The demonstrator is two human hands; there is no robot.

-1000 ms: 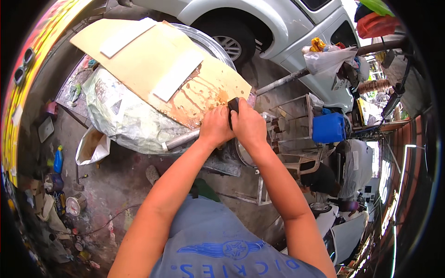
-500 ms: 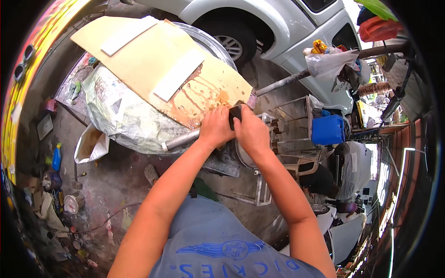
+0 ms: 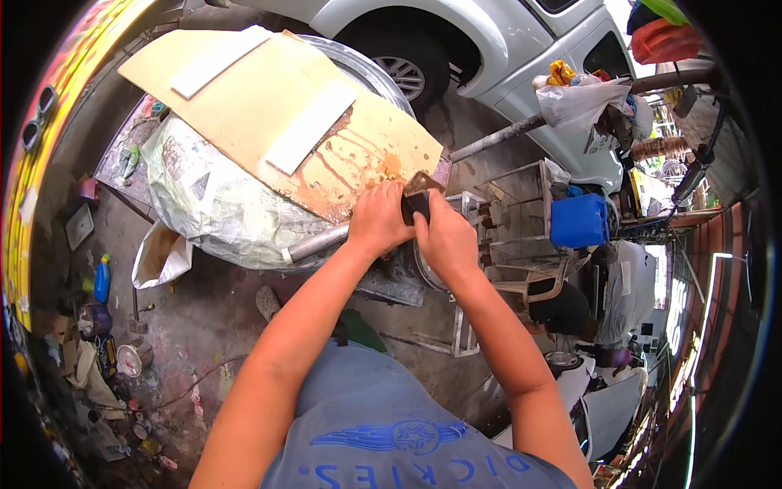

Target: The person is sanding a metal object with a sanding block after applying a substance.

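Observation:
My right hand (image 3: 448, 244) is closed around a small dark block (image 3: 416, 207) at the near right corner of a tan board (image 3: 236, 98). Just beyond the block, a brown, wet-looking piece (image 3: 423, 182) shows at that corner. My left hand (image 3: 378, 218) lies beside the block with its fingers curled at the board's near edge; what they grip is hidden. Brown drips and water beads cover the board around both hands. Two white strips, a nearer one (image 3: 309, 130) and a farther one (image 3: 220, 62), lie across the board.
Beneath the board is a plastic-wrapped round stand (image 3: 220, 212), with a metal pipe (image 3: 316, 244) projecting near my left wrist. A silver vehicle (image 3: 497, 49) stands behind. At right are a metal frame (image 3: 466, 326) and a blue container (image 3: 578, 220); a white bucket (image 3: 132, 359) sits lower left.
My right hand has shifted slightly down and right with the dark block, which now sits lower, uncovering the brown piece beyond it. My left hand stays nearly in place.

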